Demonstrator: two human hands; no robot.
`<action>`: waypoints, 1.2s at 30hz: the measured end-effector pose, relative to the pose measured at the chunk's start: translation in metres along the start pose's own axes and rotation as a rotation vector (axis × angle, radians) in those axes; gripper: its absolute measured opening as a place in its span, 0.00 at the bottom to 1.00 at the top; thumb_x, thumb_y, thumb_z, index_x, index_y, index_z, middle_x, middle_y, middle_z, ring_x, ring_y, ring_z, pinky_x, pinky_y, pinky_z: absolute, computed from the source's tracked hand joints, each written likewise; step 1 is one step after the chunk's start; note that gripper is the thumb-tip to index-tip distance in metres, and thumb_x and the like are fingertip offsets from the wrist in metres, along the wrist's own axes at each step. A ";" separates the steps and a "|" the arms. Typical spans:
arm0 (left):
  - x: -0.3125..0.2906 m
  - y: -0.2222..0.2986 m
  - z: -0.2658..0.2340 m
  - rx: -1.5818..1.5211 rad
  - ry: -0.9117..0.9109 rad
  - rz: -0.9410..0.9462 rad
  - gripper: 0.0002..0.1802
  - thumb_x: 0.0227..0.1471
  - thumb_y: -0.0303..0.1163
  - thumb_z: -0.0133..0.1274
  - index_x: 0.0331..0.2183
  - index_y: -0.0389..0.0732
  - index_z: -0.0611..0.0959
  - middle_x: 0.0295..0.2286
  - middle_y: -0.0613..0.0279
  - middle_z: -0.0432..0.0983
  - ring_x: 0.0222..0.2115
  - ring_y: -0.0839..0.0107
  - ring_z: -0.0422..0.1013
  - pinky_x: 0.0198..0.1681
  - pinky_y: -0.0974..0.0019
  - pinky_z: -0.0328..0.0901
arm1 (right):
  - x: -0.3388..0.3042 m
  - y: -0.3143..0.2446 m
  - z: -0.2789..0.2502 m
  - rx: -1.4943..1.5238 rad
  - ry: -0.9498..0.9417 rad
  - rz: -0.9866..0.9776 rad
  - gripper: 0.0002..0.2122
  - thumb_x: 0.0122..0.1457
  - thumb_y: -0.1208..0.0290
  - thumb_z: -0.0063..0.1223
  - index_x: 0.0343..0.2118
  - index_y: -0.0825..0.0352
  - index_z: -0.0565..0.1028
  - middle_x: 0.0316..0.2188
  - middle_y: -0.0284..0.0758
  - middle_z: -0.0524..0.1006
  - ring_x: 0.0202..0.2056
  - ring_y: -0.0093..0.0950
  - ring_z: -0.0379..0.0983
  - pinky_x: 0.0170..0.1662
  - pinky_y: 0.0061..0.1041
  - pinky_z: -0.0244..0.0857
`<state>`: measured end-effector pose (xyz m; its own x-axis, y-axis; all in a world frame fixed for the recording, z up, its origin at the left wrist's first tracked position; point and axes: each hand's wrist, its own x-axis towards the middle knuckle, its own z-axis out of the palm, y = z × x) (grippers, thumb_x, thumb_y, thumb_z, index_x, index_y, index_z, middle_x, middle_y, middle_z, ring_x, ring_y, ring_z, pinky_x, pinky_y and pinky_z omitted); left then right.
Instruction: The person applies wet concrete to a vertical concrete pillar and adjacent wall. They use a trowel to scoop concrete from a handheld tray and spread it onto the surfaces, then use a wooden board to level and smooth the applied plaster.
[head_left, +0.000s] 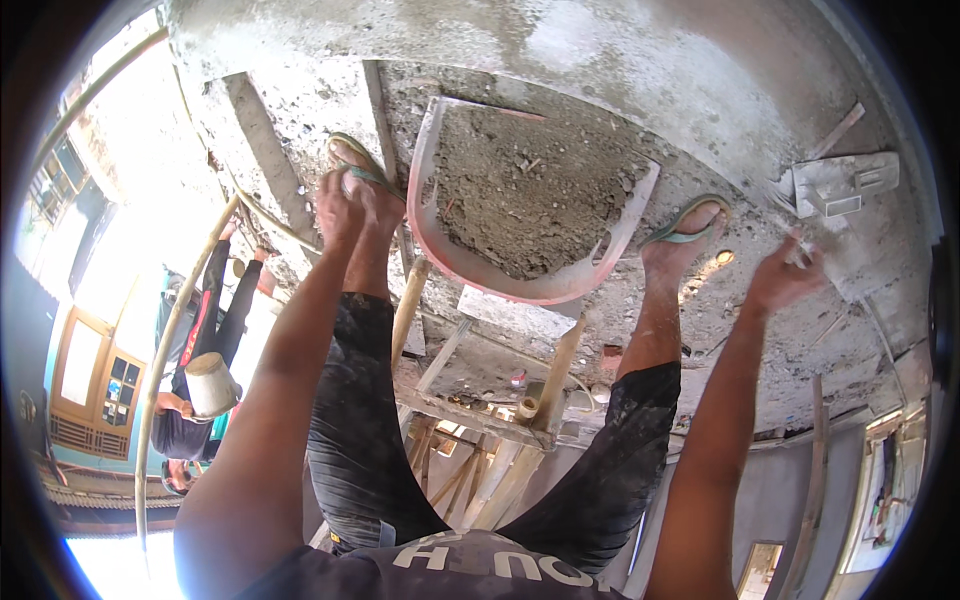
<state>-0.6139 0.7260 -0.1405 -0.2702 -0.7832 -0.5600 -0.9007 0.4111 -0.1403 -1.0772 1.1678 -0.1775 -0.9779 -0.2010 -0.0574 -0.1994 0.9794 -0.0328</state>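
Note:
My left hand [341, 208] hangs beside my left foot [362, 165], fingers loosely extended with nothing visible in them. Off to the right, my right hand [788, 278] is smeared by motion; its fingers curl around something small and pale that I cannot make out. Just beyond it lies a pale, dust-covered boxy object [845, 183] with a rectangular opening. Between my sandalled feet sits a pinkish, worn-rimmed tub [480, 285], cut away on its far side. Grey, gritty mortar mix [540, 190] fills it. Neither hand touches the tub.
A curved concrete surface [600, 50] runs along the far side. Wooden poles [555, 375] and planks stand below between my legs. At left, a bamboo pole [165, 370] rises near another person [190, 425], who holds a pale bucket [211, 386]. Rubble covers the ledge around my feet.

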 end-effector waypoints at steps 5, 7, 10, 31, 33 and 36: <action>-0.031 0.074 0.065 0.122 -0.597 0.147 0.15 0.53 0.37 0.47 0.40 0.44 0.82 0.35 0.45 0.79 0.37 0.51 0.76 0.40 0.52 0.71 | -0.121 -0.079 0.034 0.370 -0.691 0.168 0.22 0.60 0.54 0.52 0.49 0.66 0.68 0.45 0.40 0.66 0.46 0.37 0.67 0.46 0.39 0.65; -0.038 0.052 0.106 0.164 -0.526 0.158 0.14 0.52 0.34 0.46 0.37 0.41 0.82 0.34 0.44 0.79 0.36 0.49 0.76 0.40 0.51 0.71 | -0.166 -0.086 0.067 0.227 -0.585 0.181 0.21 0.60 0.53 0.52 0.47 0.65 0.69 0.44 0.41 0.68 0.45 0.37 0.68 0.47 0.38 0.65; -0.034 0.039 0.133 0.117 -0.523 0.096 0.13 0.48 0.29 0.44 0.32 0.38 0.82 0.34 0.42 0.78 0.36 0.45 0.76 0.41 0.50 0.71 | -0.189 -0.127 0.059 0.153 -0.526 0.014 0.21 0.60 0.52 0.51 0.48 0.63 0.69 0.43 0.43 0.68 0.46 0.42 0.68 0.48 0.41 0.64; 0.048 -0.068 0.111 -0.715 -0.649 -0.056 0.26 0.61 0.43 0.48 0.55 0.39 0.70 0.45 0.57 0.74 0.42 0.69 0.71 0.38 0.66 0.69 | -0.168 -0.171 0.050 0.379 -0.680 -0.319 0.07 0.51 0.76 0.48 0.33 0.61 0.74 0.32 0.36 0.75 0.35 0.37 0.75 0.37 0.39 0.72; 0.026 -0.003 0.119 -1.031 -0.618 -0.171 0.25 0.61 0.43 0.47 0.54 0.38 0.70 0.44 0.57 0.73 0.42 0.68 0.71 0.38 0.65 0.69 | -0.153 -0.145 0.035 0.328 -0.733 -0.229 0.08 0.52 0.76 0.48 0.36 0.61 0.74 0.35 0.37 0.75 0.37 0.38 0.75 0.38 0.38 0.73; 0.026 -0.028 0.142 -0.469 -0.168 0.476 0.28 0.61 0.45 0.47 0.55 0.36 0.68 0.44 0.54 0.71 0.40 0.65 0.71 0.39 0.64 0.69 | -0.167 -0.180 0.034 0.473 -0.517 -0.566 0.17 0.50 0.77 0.50 0.45 0.61 0.74 0.41 0.39 0.75 0.39 0.39 0.76 0.39 0.37 0.73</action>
<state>-0.5476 0.7600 -0.2669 -0.6508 -0.4684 -0.5975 -0.7591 0.4177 0.4993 -0.8754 1.0246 -0.1960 -0.5678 -0.7469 -0.3460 -0.4842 0.6430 -0.5934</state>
